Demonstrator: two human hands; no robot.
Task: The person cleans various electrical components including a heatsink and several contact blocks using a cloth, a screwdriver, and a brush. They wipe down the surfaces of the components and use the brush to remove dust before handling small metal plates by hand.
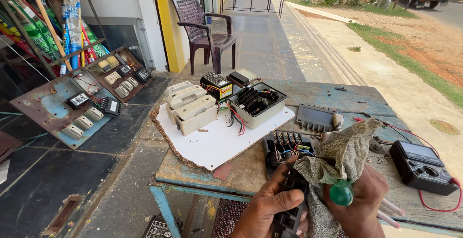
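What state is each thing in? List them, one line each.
Left hand: gripping a black part.
Right hand: holding a rag and a green-handled tool.
Grey box: open, wires showing.
Meter: lying flat, red lead attached.
Chair: upright, unoccupied.

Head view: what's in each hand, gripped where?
Left hand grips the black plastic electrical unit by its lower body, thumb across the front. Right hand holds a green-handled screwdriver by the handle, with a grey-green cloth rag.
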